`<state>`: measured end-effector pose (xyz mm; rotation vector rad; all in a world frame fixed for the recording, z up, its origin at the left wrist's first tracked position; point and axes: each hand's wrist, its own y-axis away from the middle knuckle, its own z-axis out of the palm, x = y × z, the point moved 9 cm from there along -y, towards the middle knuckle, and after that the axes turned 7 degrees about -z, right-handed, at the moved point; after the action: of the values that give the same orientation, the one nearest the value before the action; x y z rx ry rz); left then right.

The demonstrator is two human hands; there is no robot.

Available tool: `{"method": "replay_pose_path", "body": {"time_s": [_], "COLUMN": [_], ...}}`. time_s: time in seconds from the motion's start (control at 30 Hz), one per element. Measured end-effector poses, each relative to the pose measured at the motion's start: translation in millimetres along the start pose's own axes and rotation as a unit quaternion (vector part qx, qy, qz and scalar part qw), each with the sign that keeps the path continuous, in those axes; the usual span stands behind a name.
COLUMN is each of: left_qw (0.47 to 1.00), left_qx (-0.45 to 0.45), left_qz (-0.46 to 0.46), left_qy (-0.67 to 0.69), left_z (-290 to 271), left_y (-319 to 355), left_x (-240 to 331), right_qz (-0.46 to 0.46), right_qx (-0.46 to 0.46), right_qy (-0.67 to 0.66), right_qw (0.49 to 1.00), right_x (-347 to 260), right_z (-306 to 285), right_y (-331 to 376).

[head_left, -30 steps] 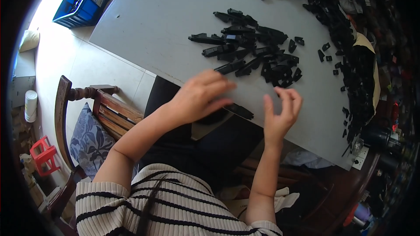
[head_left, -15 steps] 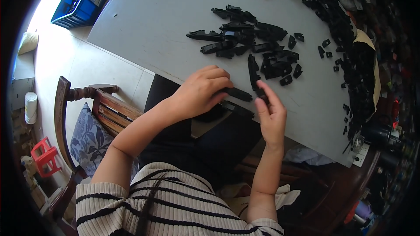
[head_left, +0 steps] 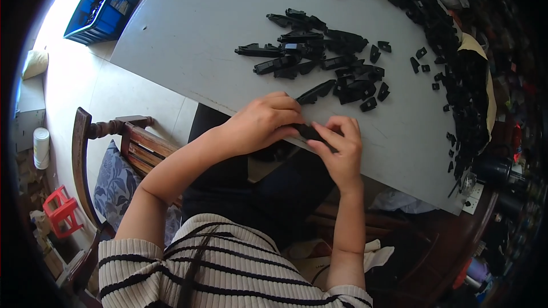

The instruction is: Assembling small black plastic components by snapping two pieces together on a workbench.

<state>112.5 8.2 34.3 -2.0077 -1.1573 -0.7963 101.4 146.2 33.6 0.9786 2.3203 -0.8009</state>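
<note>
My left hand [head_left: 268,121] is closed around one end of a long black plastic part [head_left: 310,132] at the table's near edge. The fingers of my right hand [head_left: 341,147] pinch the other end, so the part spans both hands and is mostly covered by them. Just beyond my left fingertips lies another long black plastic part [head_left: 317,92], slanting up to the right; whether the fingers touch it I cannot tell. Farther back is a loose pile of similar black plastic parts [head_left: 299,51], with a few short black pieces [head_left: 383,90] at its right side.
The grey table [head_left: 188,34] carries a long heap of black parts [head_left: 439,40] along its far and right edges. A blue crate [head_left: 108,14] stands on the floor at far left. A wooden chair [head_left: 137,148] with a cushion and a red stool [head_left: 61,211] are at left.
My right hand has moved left and down to the held part and now grips its end. The long part near my right fingers now lies slanted, nearer my left hand. The view has shifted slightly.
</note>
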Motion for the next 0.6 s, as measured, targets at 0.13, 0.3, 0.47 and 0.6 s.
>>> {"method": "replay_pose_path", "body": {"time_s": [0.13,0.3,0.47,0.6], "left_qw": [0.995,0.982,0.973,0.993], "left_qx": [0.032,0.048,0.038,0.032], "left_qz": [0.005,-0.009,-0.037,-0.102], "left_qy": [-0.094,-0.182,-0.225,0.051], "left_z": [-11.0,-2.2,6.5,-3.6], "left_y": [-17.0,-52.5,-59.7,-55.9], "left_x": [5.2,3.3,-3.8,-5.9], "right_qz": [0.103,0.1,0.13,0.193], "right_qx": [0.164,0.088,0.062,0.145], "right_qy": [0.094,0.135,0.134,-0.226], "right_qw": [0.977,0.982,0.98,0.944], "right_x": [27.7,54.7,46.9,54.2], "right_z": [-61.7,-61.7,-52.0,-25.5], "right_y": [0.4,-5.7,-6.0,19.5]}}
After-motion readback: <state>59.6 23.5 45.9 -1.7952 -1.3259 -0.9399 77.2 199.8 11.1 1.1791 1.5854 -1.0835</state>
